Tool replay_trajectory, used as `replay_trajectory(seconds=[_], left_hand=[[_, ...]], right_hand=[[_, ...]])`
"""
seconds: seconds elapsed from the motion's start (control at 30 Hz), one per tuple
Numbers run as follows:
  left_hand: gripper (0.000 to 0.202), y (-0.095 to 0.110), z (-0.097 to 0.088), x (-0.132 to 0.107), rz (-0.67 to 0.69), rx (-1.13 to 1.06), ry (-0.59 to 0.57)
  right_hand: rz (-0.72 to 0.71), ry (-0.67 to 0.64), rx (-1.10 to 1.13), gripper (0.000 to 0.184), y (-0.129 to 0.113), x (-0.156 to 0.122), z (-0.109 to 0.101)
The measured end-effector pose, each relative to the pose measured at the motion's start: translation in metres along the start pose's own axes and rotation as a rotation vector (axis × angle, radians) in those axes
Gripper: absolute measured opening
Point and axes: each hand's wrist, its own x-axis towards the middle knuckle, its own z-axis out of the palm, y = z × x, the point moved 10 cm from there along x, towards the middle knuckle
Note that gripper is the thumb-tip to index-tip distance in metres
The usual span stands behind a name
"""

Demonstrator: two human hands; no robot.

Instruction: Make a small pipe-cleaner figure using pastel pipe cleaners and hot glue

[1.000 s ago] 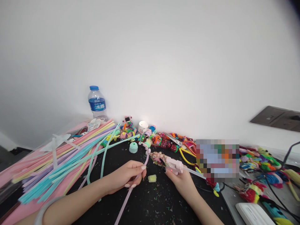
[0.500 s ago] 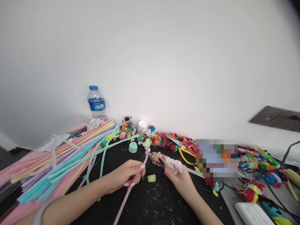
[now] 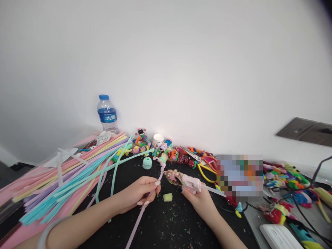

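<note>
Edging the glue gun [image 3: 192, 183] slightly lower and leftward since the earlier frame, beside the lilac stem [image 3: 136, 226] just below centre. Gripping that gun in the right hand [image 3: 201, 200], right of centre, with fingers closed around a handle mostly hidden by the hand. Pinching the stem between thumb and fingers of the left hand [image 3: 144, 193], lower centre. Leaving contact between nozzle and stem impossible to tell. Losing the stem's lower end beyond the bottom edge; concealing part of the right side beneath a pixelated block [image 3: 240, 178]; cutting off the white device [image 3: 281, 237] at lower right. Showing white characters on the blue label of a bottle [image 3: 107, 116], left of centre, too unclear to read; blurring the print on a small cup [image 3: 158, 140]. Looking slim, fuzzy and bowed, for the stem; looking pale pink, for the gun, with brownish crust around the nozzle and a translucent glue stick [image 3: 214, 191] jutting from the rear.
</note>
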Motion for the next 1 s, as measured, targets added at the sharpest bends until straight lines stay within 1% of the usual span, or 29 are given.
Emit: replay_trajectory(seconds=[0.23,0.4,0.73,0.9,1.0], left_hand=[[0.028,-0.0007,-0.0006,-0.0001,0.008,-0.008,-0.005],[0.027,-0.0014,-0.0006,-0.0013,0.009,-0.002,-0.001],[0.028,-0.0008,-0.0015,-0.0008,0.004,0.001,0.007],[0.028,-0.0004,-0.0015,-0.0002,0.008,0.004,0.000],[0.029,0.0007,-0.0016,0.0008,0.002,0.013,0.001]], right_hand=[[0.004,-0.020,0.000,0.018,0.0047,-0.0018,0.0025],[0.035,-0.012,-0.022,0.015,0.0088,-0.0025,0.0015],[0.012,-0.060,-0.036,0.014,0.0027,-0.0023,0.0048],[0.069,-0.005,-0.009,0.018,0.0079,-0.0022,-0.0004],[0.041,-0.024,0.007,0.018,0.0026,-0.0013,0.0012]])
